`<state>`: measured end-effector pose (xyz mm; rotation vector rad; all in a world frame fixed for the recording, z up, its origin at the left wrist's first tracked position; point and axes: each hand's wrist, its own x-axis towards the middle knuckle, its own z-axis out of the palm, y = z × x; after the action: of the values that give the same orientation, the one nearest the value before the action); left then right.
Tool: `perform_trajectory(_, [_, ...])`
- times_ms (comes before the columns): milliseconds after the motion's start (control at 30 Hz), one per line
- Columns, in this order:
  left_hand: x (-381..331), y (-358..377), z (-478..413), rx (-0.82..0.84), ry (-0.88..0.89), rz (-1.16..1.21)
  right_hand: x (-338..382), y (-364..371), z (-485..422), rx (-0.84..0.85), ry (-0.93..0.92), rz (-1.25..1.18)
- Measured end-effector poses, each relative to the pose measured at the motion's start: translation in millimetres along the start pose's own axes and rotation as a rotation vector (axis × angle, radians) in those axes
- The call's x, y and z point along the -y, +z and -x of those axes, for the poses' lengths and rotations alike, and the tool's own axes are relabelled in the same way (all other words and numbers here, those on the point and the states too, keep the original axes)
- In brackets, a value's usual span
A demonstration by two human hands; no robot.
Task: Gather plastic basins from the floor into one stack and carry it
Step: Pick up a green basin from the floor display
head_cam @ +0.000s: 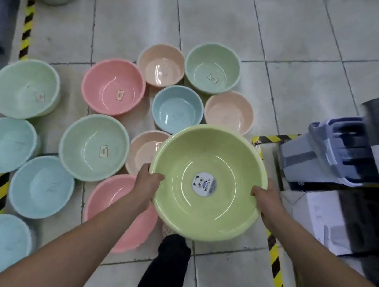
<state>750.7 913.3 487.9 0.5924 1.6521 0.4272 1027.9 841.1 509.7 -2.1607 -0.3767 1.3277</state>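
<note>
The left hand and right hand grip opposite sides of a yellow-green basin. Each thumb is hooked over the rim onto the inner wall, and the fingers are hidden beneath. The basin is held above the floor in front of the person, its mouth facing up. It is round, so it has no long axis, and a panda sticker sits at the centre of its bottom. Its left edge overlaps a peach basin and a pink basin lying below it. More basins stand mouth up on the grey tiled floor: a blue one, a second peach one, a second pink one, a pale green one and others to the left. Black-and-yellow hazard tape runs along the floor at the left, with another strip at the right. Grey-blue plastic goods and a white box stand at the right. The person's black trouser leg shows beneath the held basin.
</note>
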Motion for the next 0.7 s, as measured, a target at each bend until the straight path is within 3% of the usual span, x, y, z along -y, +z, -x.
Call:
perform_trajectory(400, [56, 159, -181, -0.041, 0.013, -0.355, -84, -25, -240, -0.034, 0.125, 0.032])
perform_trajectory(700, [108, 226, -316, -0.117, 0.125, -0.454, -156, 9, -394, -0.021, 0.055, 0.034])
